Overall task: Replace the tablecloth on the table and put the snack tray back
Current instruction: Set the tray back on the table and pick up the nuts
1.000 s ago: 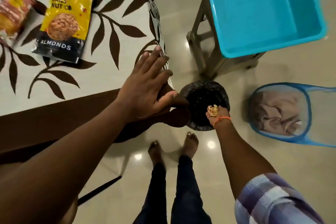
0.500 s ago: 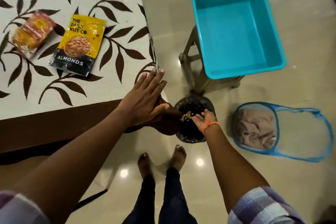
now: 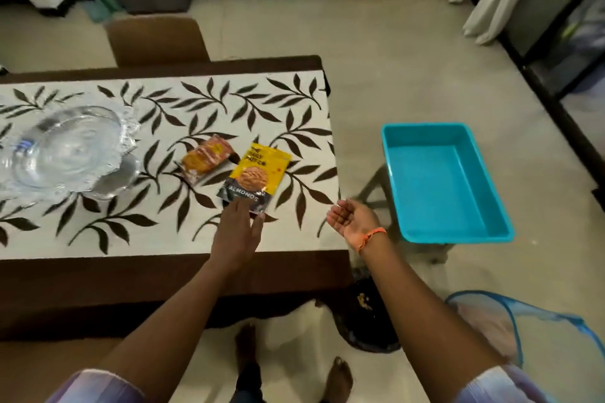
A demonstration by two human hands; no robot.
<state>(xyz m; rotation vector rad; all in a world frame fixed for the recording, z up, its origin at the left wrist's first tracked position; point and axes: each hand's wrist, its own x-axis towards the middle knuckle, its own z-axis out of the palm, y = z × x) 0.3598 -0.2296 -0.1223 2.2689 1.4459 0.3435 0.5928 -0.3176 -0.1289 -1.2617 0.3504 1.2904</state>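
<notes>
The leaf-print tablecloth (image 3: 157,219) already covers the tabletop, the glass snack tray (image 3: 70,150) sits at nine o'clock, and the left hand (image 3: 237,235) reaches straight-fingered onto the almond packet (image 3: 257,175) while the right hand (image 3: 352,221) hovers open-palmed, so refilling likely remains.

"almonds" on yellow pouch (image 3: 255,179)

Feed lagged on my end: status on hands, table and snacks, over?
Left hand open, fingertips at almonds pouch. Right hand open, palm up, empty. Leaf tablecloth still on; glass tray, orange packet on it.
</notes>
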